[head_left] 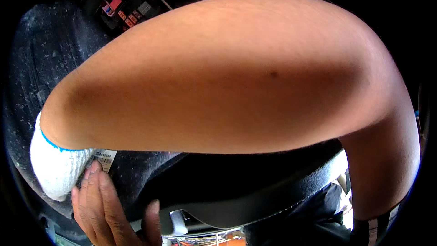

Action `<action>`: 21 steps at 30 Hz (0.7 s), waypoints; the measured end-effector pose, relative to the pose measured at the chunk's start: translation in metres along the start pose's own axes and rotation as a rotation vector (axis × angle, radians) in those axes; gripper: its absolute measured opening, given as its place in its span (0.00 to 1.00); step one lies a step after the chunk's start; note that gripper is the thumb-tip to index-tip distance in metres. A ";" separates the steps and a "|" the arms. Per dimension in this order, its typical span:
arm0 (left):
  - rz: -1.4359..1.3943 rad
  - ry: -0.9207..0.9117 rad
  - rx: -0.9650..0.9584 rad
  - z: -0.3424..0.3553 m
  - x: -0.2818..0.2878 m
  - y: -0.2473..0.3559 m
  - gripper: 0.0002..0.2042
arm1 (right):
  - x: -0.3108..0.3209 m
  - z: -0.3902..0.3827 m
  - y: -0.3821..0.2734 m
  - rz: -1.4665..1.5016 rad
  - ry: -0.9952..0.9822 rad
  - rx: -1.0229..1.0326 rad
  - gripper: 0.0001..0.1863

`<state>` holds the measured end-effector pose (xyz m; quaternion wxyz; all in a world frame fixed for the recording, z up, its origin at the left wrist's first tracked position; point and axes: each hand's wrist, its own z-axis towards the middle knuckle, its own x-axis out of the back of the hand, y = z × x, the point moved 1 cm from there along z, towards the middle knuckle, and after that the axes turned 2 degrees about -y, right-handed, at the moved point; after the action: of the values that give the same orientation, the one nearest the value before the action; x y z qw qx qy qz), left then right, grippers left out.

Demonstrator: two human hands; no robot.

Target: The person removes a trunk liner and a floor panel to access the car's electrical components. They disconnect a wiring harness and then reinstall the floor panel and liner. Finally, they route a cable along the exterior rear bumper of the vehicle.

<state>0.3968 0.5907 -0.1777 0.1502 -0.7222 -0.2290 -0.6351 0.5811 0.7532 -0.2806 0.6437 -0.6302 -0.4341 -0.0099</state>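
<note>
My right arm (218,86) comes in at the lower right, bends at the elbow and stretches across the view to the left. My right hand (59,168) wears a white knitted glove with a blue edge at the cuff. It lies against a dark, dusty, speckled lining (50,59), and its fingers cannot be made out. Below it is my bare left hand (107,209), fingers stretched upward and thumb apart. Its fingertips reach a white barcode label (105,158) beside the glove; whether they press on it is unclear.
Small red, orange and blue blocks like fuses (127,16) sit in a dark recess at the upper left. A black padded panel with stitching (291,196) curves along the bottom, with a grey handle-like piece (178,222) near my left thumb. Dark cloth (309,216) hangs at the lower right.
</note>
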 end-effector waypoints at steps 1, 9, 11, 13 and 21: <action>-0.019 -0.059 0.019 -0.004 0.004 -0.002 0.18 | 0.004 0.002 0.004 0.012 -0.028 0.011 0.21; -0.184 -0.005 0.371 -0.069 -0.005 -0.027 0.06 | 0.032 0.002 0.042 0.071 -0.310 -0.076 0.21; -0.156 -0.086 0.515 -0.070 -0.005 -0.022 0.05 | 0.020 0.012 0.067 0.147 -0.395 -0.093 0.21; -0.159 -0.028 0.534 -0.088 -0.015 -0.021 0.06 | 0.021 0.004 0.078 0.188 -0.411 -0.143 0.21; -0.205 0.031 0.573 -0.095 -0.030 -0.012 0.06 | 0.011 -0.012 0.122 0.190 -0.372 -0.181 0.16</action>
<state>0.3072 0.5481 -0.1938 0.2865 -0.6139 -0.4680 -0.5675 0.6628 0.7747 -0.3701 0.4915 -0.7143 -0.4814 0.1283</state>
